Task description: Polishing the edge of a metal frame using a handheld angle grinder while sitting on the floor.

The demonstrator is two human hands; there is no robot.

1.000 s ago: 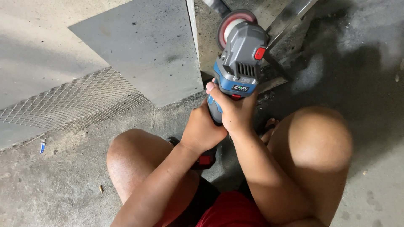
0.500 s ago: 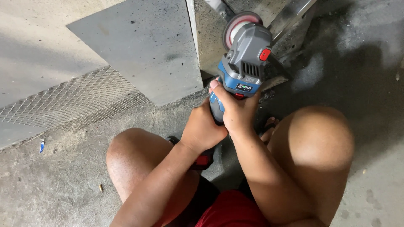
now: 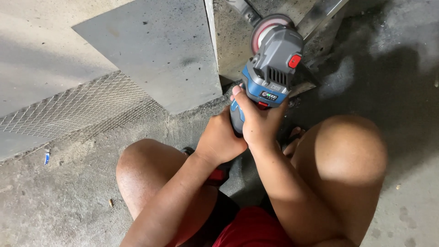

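A rough workshop floor: stained concrete (image 3: 68,206), metal sheet (image 3: 155,50), expanded mesh (image 3: 77,110), angle grinder (image 3: 270,73)

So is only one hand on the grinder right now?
No, both the left hand and the right hand are wrapped around the body of the blue and grey angle grinder.

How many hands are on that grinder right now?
2. The left hand wraps the rear of the angle grinder, near its red base. The right hand grips the blue body further forward, thumb up along its side. No other hands show.
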